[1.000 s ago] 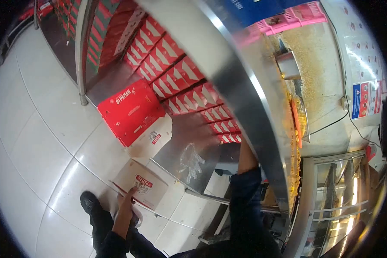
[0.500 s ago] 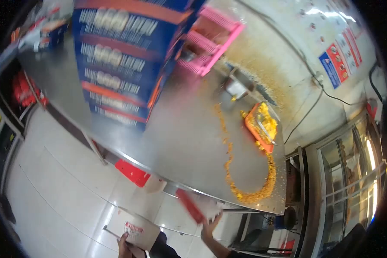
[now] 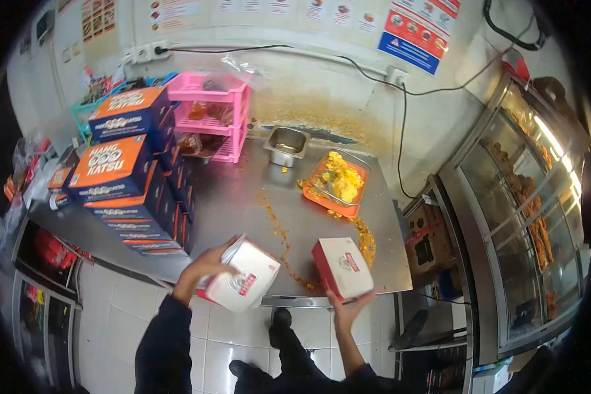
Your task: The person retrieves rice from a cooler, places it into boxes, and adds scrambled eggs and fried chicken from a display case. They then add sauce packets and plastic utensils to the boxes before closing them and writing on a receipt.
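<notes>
My left hand [image 3: 208, 266] grips a white-and-red food box [image 3: 251, 279] by its left side, thumb over the top, at the table's front edge. A second red-and-white food box [image 3: 340, 266] sits tilted over the front of the metal table, to the right. Under its near end is my right hand [image 3: 349, 311], with fingers curled against it. Yellow-orange crumbs [image 3: 276, 226] trail across the metal between and beyond the boxes.
Stacked blue-and-orange boxes [image 3: 138, 177] stand on the left, before a pink rack [image 3: 240, 125]. Farther back are a metal pan [image 3: 286, 146] and an orange tray [image 3: 338, 209] with yellow food. A glass display cabinet [image 3: 505, 217] stands at right.
My view has levelled and turned toward the table. Both boxes, which were low beyond the table's front edge, have come up to it, and the right one now lies over the tabletop.
</notes>
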A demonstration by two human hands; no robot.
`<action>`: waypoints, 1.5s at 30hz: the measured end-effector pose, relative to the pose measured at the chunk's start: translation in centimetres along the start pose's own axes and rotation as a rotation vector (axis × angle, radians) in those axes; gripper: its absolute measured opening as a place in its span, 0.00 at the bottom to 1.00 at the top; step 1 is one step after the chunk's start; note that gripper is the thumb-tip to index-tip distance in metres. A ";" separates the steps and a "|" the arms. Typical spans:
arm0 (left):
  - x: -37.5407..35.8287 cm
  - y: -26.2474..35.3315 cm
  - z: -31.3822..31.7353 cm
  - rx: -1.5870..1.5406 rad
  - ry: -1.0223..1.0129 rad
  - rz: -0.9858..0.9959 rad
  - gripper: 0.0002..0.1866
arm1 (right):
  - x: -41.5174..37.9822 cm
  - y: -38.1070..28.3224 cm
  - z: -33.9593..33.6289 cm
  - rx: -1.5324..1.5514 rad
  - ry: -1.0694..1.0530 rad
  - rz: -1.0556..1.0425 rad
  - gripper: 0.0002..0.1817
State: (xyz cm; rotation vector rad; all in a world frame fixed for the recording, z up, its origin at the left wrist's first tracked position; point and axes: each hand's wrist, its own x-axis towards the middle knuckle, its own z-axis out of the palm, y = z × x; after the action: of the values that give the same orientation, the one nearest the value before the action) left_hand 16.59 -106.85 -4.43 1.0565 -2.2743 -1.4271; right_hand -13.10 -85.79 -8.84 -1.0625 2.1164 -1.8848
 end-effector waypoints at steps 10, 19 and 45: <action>6.9 8.3 1.7 0.390 0.365 0.103 0.38 | 12.6 3.0 1.8 -0.305 -0.722 -0.550 0.33; 6.2 9.0 15.6 0.138 0.269 -0.268 0.30 | 22.3 0.5 10.6 -0.705 -1.370 -0.893 0.54; 1.1 4.1 14.5 0.011 0.708 -0.051 0.31 | 29.3 -10.5 10.4 -0.720 -1.195 -0.451 0.19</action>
State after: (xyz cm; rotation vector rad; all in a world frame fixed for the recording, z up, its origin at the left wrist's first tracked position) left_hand 5.90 -96.76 -8.12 1.3571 -1.7458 -0.8517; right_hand -25.28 -110.60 8.82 -2.1533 1.7505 -0.1506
